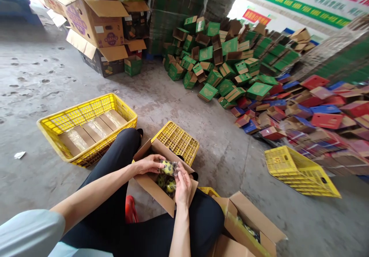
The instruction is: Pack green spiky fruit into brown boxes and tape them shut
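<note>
My left hand (150, 164) and my right hand (182, 184) hold a wrapped yellow-green fruit (168, 167) between them, one at each end. Its clear wrapper carries dark spots, and the exact kind of fruit cannot be told. Fingers of both hands are closed on the packet. Right beneath it an open cardboard box (154, 192) sits between my knees with its flaps spread. Inside lie more wrapped yellow-green fruits (170, 187), partly covered by my hands.
A yellow crate (86, 160) with several taped cartons (93, 130) stands left. An upturned yellow crate (180, 141) is beyond the box. Another open carton (256, 216) is at lower right, and a yellow crate (300, 172) further right. Green boxes (208, 91) are heaped behind.
</note>
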